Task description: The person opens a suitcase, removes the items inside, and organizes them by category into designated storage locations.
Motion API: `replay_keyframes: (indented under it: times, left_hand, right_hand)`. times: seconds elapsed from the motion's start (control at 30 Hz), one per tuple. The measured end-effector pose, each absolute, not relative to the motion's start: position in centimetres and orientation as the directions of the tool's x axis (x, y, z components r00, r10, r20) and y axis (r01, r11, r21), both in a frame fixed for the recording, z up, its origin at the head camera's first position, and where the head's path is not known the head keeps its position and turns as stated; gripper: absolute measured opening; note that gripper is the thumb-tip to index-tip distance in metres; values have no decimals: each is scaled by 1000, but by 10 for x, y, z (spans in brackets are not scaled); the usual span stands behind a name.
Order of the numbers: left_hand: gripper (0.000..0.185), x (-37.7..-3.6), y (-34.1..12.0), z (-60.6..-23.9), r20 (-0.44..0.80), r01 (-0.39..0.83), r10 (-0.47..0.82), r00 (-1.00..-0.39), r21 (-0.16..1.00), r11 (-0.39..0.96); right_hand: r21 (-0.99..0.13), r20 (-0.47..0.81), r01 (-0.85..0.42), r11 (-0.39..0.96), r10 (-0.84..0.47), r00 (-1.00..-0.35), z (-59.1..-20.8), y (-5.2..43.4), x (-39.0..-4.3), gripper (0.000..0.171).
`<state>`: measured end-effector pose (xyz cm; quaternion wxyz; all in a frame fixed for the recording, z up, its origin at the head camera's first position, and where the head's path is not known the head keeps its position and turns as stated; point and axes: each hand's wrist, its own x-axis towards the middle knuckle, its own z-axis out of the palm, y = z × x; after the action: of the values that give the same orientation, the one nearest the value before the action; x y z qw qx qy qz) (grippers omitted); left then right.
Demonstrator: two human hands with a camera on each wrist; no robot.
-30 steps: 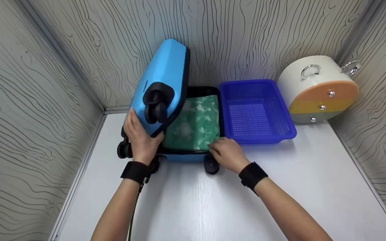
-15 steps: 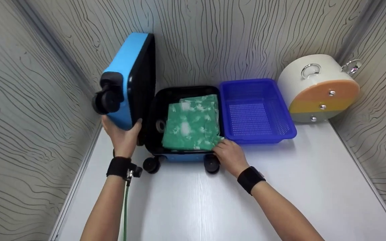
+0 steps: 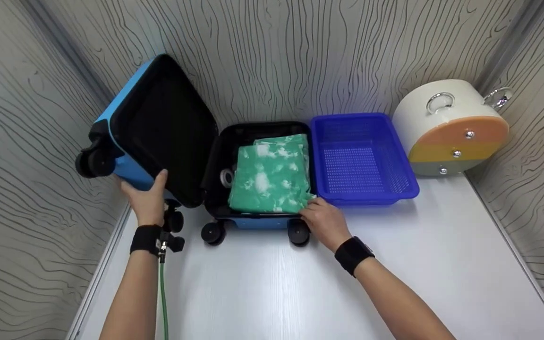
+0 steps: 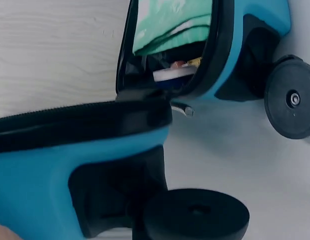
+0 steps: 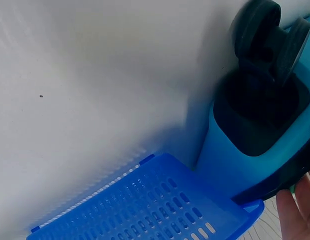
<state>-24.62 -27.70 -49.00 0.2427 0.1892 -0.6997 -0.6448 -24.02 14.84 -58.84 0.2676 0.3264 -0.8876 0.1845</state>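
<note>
- Left hand (image 3: pixel 145 200): grips the near edge of the tilted-open lid (image 3: pixel 165 127), thumb on the inner side.
- White ring (image 3: pixel 226 178): inside the suitcase (image 3: pixel 260 223), left of the cloth.
- Folded green cloth (image 3: pixel 269 177): in the suitcase, near right corner at the right hand's fingertips.
- Right hand (image 3: pixel 325 219): at the suitcase's near right corner; whether it pinches anything cannot be told.
- Blue basket (image 3: pixel 364 199): just beside the suitcase.

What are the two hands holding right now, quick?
Left hand: closed, holding the open suitcase lid.
Right hand: closed on the suitcase rim; can't tell if it pinches the green cloth too.
</note>
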Motion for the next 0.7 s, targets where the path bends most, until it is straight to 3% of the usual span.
replay_keyframes:
  times: [0.47, 0.7]
  left_hand:
    - [109, -220, -299, -493, -155, -87, -543, -825, 985, -148]
    - [109, -219, -309, -508, -298, -136, -476, -828, 929, -345]
  right_hand:
    - [-174, 601, -694, 699, -483, -637, -591, 147, -241, 18]
    - [-173, 610, -686, 707, -470, -638, -593, 147, -240, 18]
